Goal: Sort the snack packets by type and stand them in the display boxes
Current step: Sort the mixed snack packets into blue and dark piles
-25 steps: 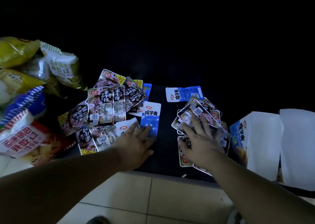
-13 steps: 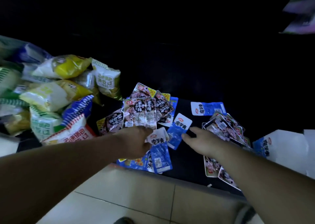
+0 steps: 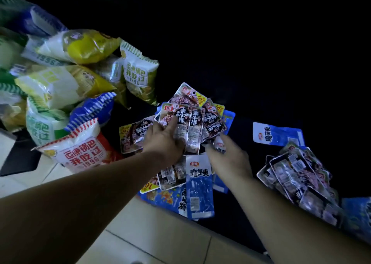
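A heap of dark meat-picture packets [image 3: 192,121] lies in the middle of the black surface. My left hand [image 3: 164,143] rests flat on the heap, fingers spread over one packet. My right hand [image 3: 228,159] is just right of it, its fingers curled around the white top of a small blue packet [image 3: 220,144]. Another blue packet [image 3: 200,185] lies at the front edge between my forearms, and one more [image 3: 277,135] lies further right. A second stack of dark packets [image 3: 297,175], face down, sits at the right. A blue display box corner [image 3: 357,213] shows at the right edge.
Large puffed snack bags are piled at the left, among them a red-and-white one [image 3: 84,151] and yellow ones [image 3: 88,45]. A flat blue packet [image 3: 166,199] hangs over the front edge. Pale floor tiles [image 3: 140,235] lie below. The background is dark.
The view has swung right and closer. My left hand moved up onto the dark packets. My right hand left the right stack, crossed left and closed on the small blue packet.
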The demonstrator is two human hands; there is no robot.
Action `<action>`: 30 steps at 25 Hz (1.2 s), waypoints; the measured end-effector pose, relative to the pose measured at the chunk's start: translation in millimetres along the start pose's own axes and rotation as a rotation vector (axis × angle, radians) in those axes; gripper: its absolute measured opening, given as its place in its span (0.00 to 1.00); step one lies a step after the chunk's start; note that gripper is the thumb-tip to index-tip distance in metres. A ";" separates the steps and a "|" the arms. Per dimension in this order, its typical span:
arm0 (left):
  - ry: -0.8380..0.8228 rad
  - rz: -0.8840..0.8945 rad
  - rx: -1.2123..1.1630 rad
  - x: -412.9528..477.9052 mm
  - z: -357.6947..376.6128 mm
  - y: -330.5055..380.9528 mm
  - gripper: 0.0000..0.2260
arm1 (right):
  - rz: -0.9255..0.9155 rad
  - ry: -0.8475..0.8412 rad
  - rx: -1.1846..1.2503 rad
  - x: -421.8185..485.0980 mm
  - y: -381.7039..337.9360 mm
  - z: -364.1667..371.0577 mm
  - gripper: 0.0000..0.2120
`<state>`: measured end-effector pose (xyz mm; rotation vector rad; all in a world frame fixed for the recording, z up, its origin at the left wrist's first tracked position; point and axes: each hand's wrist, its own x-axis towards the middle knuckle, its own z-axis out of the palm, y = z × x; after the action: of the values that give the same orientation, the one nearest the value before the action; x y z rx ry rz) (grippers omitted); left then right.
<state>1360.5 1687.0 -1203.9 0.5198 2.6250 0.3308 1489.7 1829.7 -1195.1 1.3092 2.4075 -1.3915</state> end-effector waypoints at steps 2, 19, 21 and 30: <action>0.067 -0.001 -0.052 -7.6 7.4 6.3 0.32 | 0.061 0.086 0.178 9.2 -12.1 1.6 0.32; 0.365 0.050 -0.217 46.2 -26.5 22.9 0.32 | 0.063 0.029 0.224 7.4 -11.1 0.7 0.30; 0.368 0.121 -0.408 48.3 -37.2 20.8 0.32 | 0.088 0.043 0.268 8.3 -14.4 -0.4 0.29; 0.198 0.362 -0.244 19.4 -13.7 11.3 0.13 | -0.062 -0.027 0.050 7.6 -10.0 8.9 0.34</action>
<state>1341.4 1703.2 -1195.6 0.9180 2.6135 0.8428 1474.9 1825.7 -1196.9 1.2280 2.4315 -1.4846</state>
